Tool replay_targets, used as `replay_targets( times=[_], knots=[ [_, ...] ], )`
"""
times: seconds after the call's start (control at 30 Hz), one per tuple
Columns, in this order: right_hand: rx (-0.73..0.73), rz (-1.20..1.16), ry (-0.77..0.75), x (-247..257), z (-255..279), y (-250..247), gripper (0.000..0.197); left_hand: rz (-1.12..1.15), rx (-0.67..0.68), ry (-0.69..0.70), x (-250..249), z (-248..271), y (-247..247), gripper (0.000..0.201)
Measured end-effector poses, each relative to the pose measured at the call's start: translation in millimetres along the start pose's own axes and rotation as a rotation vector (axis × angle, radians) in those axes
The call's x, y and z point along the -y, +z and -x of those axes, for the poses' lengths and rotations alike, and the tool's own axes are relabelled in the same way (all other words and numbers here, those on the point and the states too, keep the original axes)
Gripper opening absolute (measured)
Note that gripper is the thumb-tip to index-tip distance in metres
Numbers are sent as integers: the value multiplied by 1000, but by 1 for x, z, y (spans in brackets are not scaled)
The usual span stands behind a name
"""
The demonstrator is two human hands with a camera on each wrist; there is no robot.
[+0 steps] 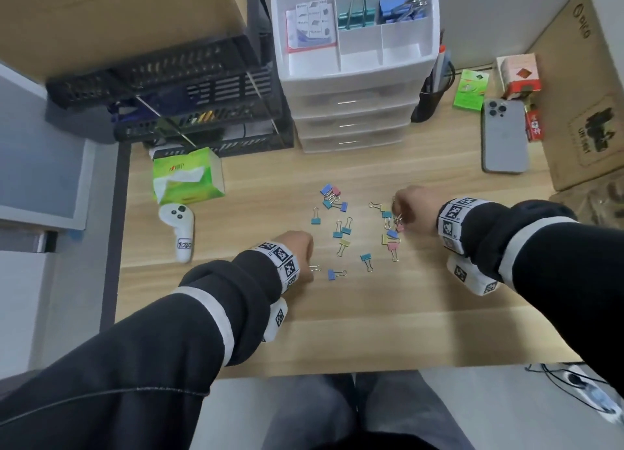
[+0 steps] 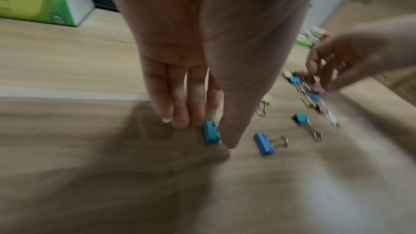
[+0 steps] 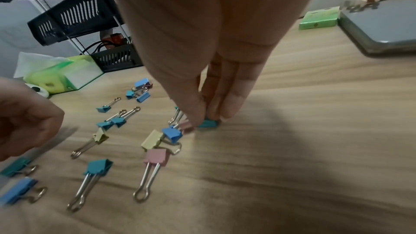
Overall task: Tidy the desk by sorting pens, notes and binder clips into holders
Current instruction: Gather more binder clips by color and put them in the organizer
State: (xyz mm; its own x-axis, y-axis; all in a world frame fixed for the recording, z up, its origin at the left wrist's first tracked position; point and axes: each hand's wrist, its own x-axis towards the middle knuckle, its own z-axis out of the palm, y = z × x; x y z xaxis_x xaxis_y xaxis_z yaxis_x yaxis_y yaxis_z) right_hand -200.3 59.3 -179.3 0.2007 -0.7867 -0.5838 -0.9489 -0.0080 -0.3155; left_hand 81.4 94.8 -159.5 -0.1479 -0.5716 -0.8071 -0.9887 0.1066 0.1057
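Several small coloured binder clips (image 1: 341, 230) lie scattered on the wooden desk (image 1: 405, 297). My left hand (image 1: 299, 252) reaches down at the near left of the scatter; in the left wrist view its thumb and fingertips (image 2: 180, 122) pinch a teal clip (image 2: 211, 133) that lies on the desk. My right hand (image 1: 405, 210) is over the right cluster, where thumb and fingers pinch another teal clip (image 3: 208, 124). A white drawer organiser (image 1: 354, 71) stands behind, with large clips (image 1: 354, 14) and a note pad (image 1: 310, 24) in its top compartments.
A black tray rack (image 1: 189, 88), a green tissue box (image 1: 187, 176) and a white controller (image 1: 179, 230) sit to the left. A black pen cup (image 1: 429, 98), a green pack (image 1: 469, 90), a phone (image 1: 504, 135) and a cardboard box (image 1: 591, 112) stand to the right.
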Motion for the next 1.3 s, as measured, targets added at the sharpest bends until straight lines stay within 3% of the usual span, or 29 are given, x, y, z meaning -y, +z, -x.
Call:
replay_targets(
  times=[0.13,0.37,0.47,0.6,0.83,1.03,1.3],
  knots=[
    [-87,14,-4,-2,-2,3,30,-53,-58,65,-4,-10,5,17],
    [-18,119,35,-6,11,5,12,125,-215,58,-10,-27,-10,15],
    [-3,132,77,-9,13,11,7,142,-320,41,-10,-35,-18,23],
    [6,100,67,-13,20,14,10,113,-340,57,-11,-47,-22,32],
    [31,31,128,-14,20,14,18,133,-394,25,-15,-56,-24,4],
    [137,-194,153,-17,24,1,19,153,-290,-46,-23,-47,-35,36],
    [315,-594,263,-23,25,-23,19,200,-181,-58,-27,-47,-46,17]
  ],
)
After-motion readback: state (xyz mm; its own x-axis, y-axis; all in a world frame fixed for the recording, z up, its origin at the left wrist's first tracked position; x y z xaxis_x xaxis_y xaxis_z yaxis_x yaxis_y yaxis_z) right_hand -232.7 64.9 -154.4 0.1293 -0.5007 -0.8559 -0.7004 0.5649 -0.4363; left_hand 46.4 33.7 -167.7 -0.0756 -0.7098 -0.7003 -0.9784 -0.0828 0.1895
